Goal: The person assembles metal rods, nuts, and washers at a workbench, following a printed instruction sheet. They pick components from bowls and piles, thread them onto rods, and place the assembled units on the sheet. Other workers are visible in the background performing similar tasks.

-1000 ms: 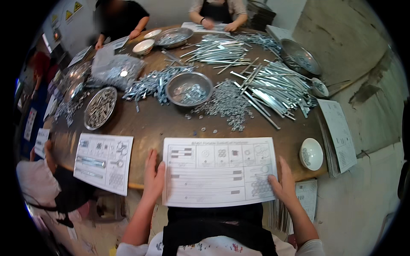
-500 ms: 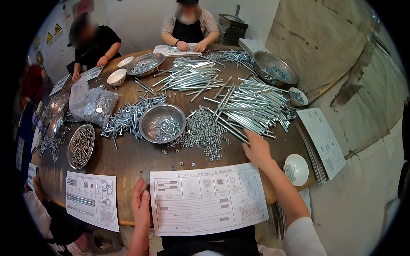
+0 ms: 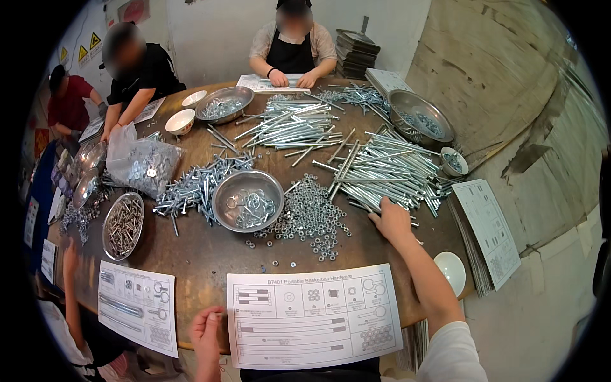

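Note:
My right hand reaches to the near edge of a heap of long silvery bolts. Its thumb and forefinger are apart over the bolt ends; the other fingers are partly hidden. Beside the left edge of a printed hardware sheet, my left hand is raised with fingers curled and thumb pressed to them. Whatever it may hold is too small to make out. The sheet lies at the table's front edge. Beyond it are loose nuts and a steel bowl of ring-shaped pins.
Short bolts are heaped left of the bowl, near a plastic bag of washers. An oval dish of small screws and another sheet lie left. At right stand a white bowl and stacked sheets. Co-workers sit around the table.
The view has shifted, so the table stands lower in it. My left hand's fingers have curled in. My right hand stays at the long bolts. A co-worker at left now reaches toward the bag.

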The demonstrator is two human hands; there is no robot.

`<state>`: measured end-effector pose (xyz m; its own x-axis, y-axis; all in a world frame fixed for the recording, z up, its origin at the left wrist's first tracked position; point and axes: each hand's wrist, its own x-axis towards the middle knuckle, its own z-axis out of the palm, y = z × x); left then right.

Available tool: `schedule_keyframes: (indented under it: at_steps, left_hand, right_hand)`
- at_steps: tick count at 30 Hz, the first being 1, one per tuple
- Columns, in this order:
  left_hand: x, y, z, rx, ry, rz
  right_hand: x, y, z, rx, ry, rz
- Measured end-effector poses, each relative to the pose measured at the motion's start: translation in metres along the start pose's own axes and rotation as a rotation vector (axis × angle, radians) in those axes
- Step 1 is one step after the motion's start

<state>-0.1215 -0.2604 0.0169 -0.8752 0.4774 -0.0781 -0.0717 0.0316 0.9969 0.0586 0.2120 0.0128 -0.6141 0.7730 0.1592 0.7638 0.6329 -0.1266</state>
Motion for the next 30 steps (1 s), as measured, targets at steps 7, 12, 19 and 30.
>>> schedule_keyframes:
  at_steps: [7, 12, 19, 30]
  left_hand:
    - [0.005, 0.001, 0.003, -0.042, -0.049, 0.016]
    - [-0.008, 0.003, -0.015, -0.009, -0.015, 0.039]
    - [-0.026, 0.001, -0.017, 0.019, -0.105, -0.027]
    - [-0.037, -0.001, 0.017, 0.893, -0.584, 0.598]
  right_hand:
    - [0.022, 0.035, 0.012, -0.3, 0.036, -0.212]
    - [-0.007, 0.021, -0.066, -0.306, 0.025, -0.252]
    - [-0.115, -0.052, -0.114, 0.037, -0.132, -0.355]
    - [-0.229, -0.129, -0.046, 0.125, -0.282, -0.778]
